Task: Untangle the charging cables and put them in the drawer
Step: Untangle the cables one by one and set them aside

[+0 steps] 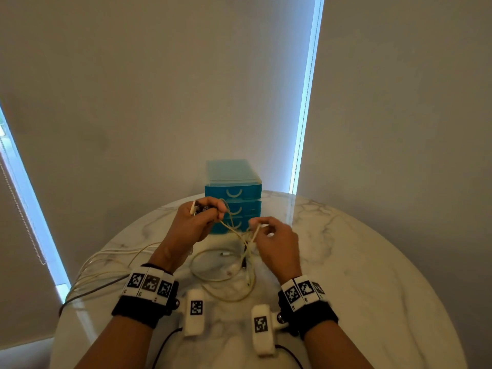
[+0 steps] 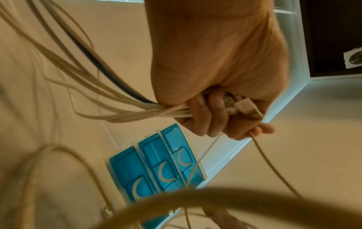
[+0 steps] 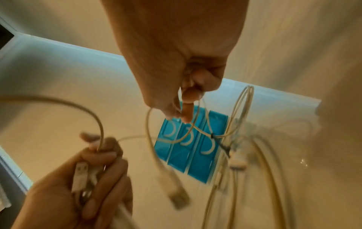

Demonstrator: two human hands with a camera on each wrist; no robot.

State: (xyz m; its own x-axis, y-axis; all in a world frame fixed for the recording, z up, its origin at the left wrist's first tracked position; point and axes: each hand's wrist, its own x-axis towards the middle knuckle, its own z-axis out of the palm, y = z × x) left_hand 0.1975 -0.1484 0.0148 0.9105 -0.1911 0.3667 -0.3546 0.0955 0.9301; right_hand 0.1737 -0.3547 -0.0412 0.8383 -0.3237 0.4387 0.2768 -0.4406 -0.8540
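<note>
My left hand (image 1: 198, 218) (image 2: 217, 106) is raised over the table and grips a bundle of cable ends, a white USB plug (image 2: 249, 108) (image 3: 80, 173) sticking out of the fist. Several white cables and one dark cable (image 2: 92, 57) trail from it to the left. My right hand (image 1: 269, 235) (image 3: 184, 105) pinches a thin white cable between thumb and fingers. A tangle of white cables (image 1: 239, 251) hangs between both hands down to the table. The blue three-drawer unit (image 1: 233, 195) (image 3: 192, 145) stands just behind my hands, all drawers closed.
The round white marble table (image 1: 359, 262) carries cable loops (image 1: 106, 265) that run off its left edge. Closed blinds and a wall stand right behind the drawer unit. A loose USB plug (image 3: 176, 192) dangles below my right hand.
</note>
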